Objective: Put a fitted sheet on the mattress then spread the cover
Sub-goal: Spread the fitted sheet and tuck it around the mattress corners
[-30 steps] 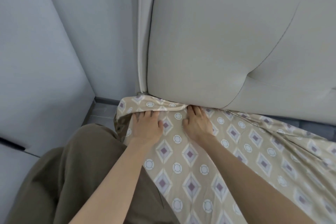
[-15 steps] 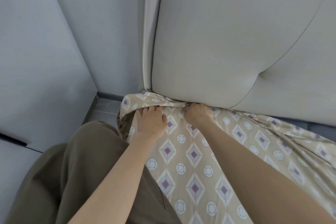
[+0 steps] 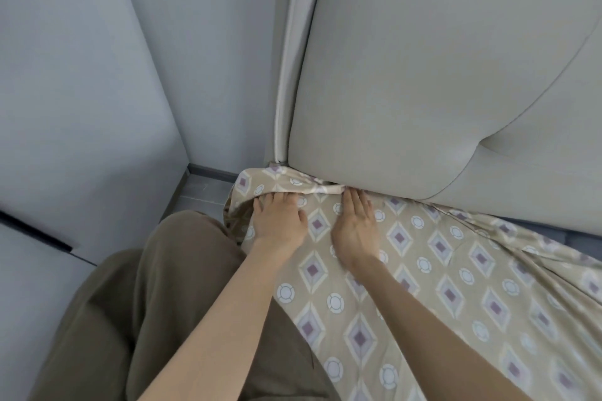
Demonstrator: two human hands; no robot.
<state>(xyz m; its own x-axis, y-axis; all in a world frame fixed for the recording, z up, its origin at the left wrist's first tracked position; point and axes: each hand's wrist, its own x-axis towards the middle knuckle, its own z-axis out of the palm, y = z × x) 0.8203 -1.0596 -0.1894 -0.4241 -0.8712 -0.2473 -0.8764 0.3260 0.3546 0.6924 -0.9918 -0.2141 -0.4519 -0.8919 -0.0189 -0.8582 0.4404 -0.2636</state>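
Observation:
A beige sheet (image 3: 433, 273) with purple diamonds and white circles lies over the mattress corner by the padded headboard (image 3: 423, 68). My left hand (image 3: 277, 221) lies flat on the sheet at the corner, its fingertips under a raised fold of the fabric. My right hand (image 3: 356, 228) presses flat on the sheet beside it, fingers straight and pointing into the gap under the headboard. The sheet bunches along that gap. A dark strip of bare mattress (image 3: 583, 234) shows at the right edge.
My knee in olive trousers (image 3: 156, 303) is next to the bed's side. Grey walls (image 3: 81, 91) close in on the left, with a narrow strip of tiled floor (image 3: 202, 192) between wall and bed corner.
My right hand, curled into the gap half a second ago, now lies flat with straight fingers. My left hand stays on the corner fold.

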